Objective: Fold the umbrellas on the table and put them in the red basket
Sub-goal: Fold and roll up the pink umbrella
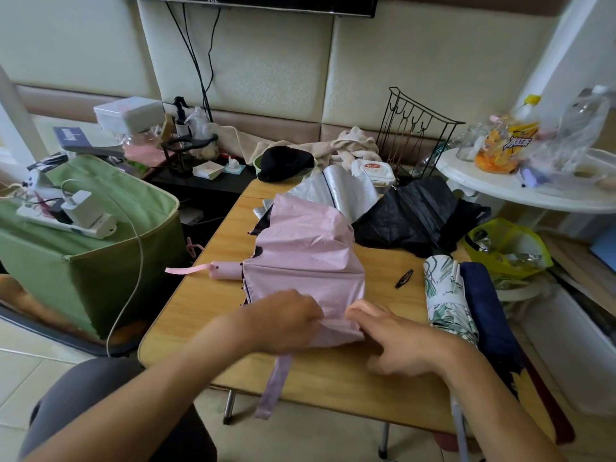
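Observation:
A pink umbrella (pixel 300 251) lies collapsed but loose on the wooden table (pixel 333 371), its pink handle (pixel 226 271) pointing left and its strap (pixel 276 385) hanging over the near edge. My left hand (pixel 283 320) pinches the pink fabric at the near side. My right hand (pixel 396 338) grips the fabric just right of it, thumb on the cloth. A silver umbrella (pixel 346 191) and a black umbrella (pixel 413 215) lie unfolded behind. A white leaf-print umbrella (pixel 446 295) and a navy umbrella (pixel 486 308) lie rolled at the right. No red basket is in view.
A green fabric box (pixel 100 261) with a power strip and chargers stands left of the table. A black hair clip (pixel 404 278) lies on the table. A wet-wipe pack (pixel 373 171), black hat (pixel 283 161) and wire rack (pixel 413 128) sit behind. A white round table (pixel 533 191) with bottles stands right.

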